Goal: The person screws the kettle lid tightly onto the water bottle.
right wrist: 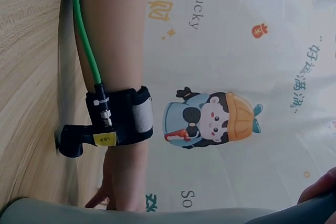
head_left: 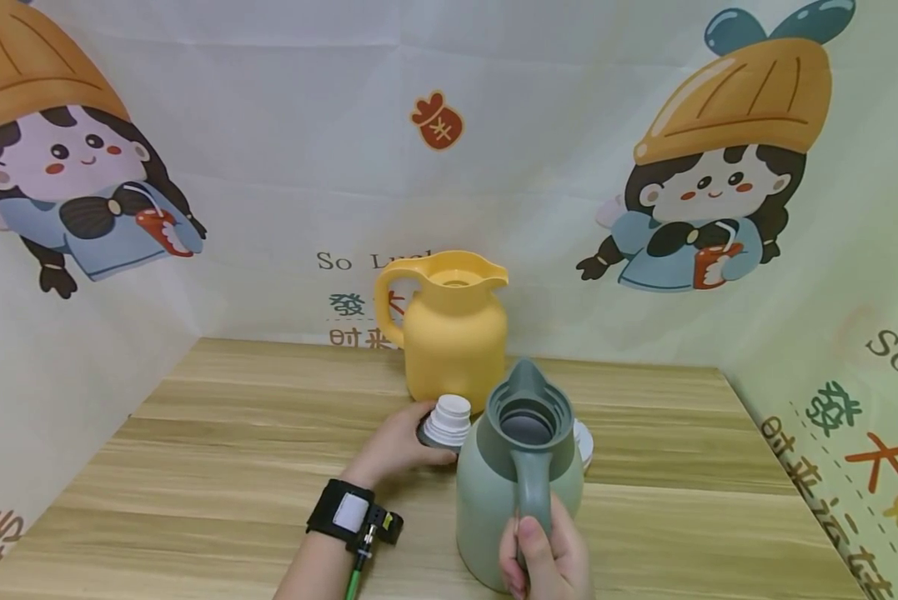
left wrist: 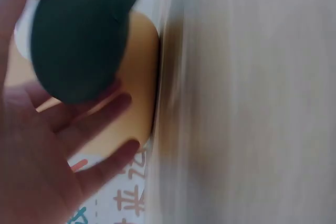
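In the head view my left hand (head_left: 399,446) holds a jug stopper (head_left: 450,417) with its white threaded side up. The left wrist view shows the stopper's smooth dark green top (left wrist: 79,45) in that hand, between thumb and fingers. My right hand (head_left: 549,554) grips the handle of a green thermos jug (head_left: 489,492). The mouth of this jug is uncovered and its spout points away from me. Behind the stopper stands a yellow thermos jug (head_left: 456,342), its handle to the left and spout to the right.
A white round piece (head_left: 584,446) shows behind the green jug, mostly hidden by it. The wooden table (head_left: 216,467) ends at a printed cloth backdrop (head_left: 539,208) with cloth sides. A strap with a small camera (head_left: 351,512) sits on the left wrist, trailing a green cable.
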Motion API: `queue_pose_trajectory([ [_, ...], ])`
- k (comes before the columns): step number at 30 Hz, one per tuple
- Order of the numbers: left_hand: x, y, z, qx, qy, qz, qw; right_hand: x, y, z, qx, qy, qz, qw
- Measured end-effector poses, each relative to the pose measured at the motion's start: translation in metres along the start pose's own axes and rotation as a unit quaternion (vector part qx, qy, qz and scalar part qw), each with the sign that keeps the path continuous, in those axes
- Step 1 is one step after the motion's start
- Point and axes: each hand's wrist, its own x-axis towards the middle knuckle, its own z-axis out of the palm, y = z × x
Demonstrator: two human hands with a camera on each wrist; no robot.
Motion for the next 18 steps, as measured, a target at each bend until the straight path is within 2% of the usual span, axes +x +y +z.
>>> queue_pose_trajectory([
  [8,-0.002,0.004,-0.009,-0.018,-0.005,0.033,0.9993,0.000,0.000,0.001,0.004,0.002,-0.002,1.000],
  [12,-0.005,0.009,-0.015,-0.027,-0.008,0.028,0.9992,0.000,0.000,0.001,0.004,0.003,-0.002,1.000],
  [18,-0.009,0.022,-0.028,-0.046,0.006,0.026,0.9986,-0.001,-0.002,0.001,-0.003,0.008,0.013,1.000],
])
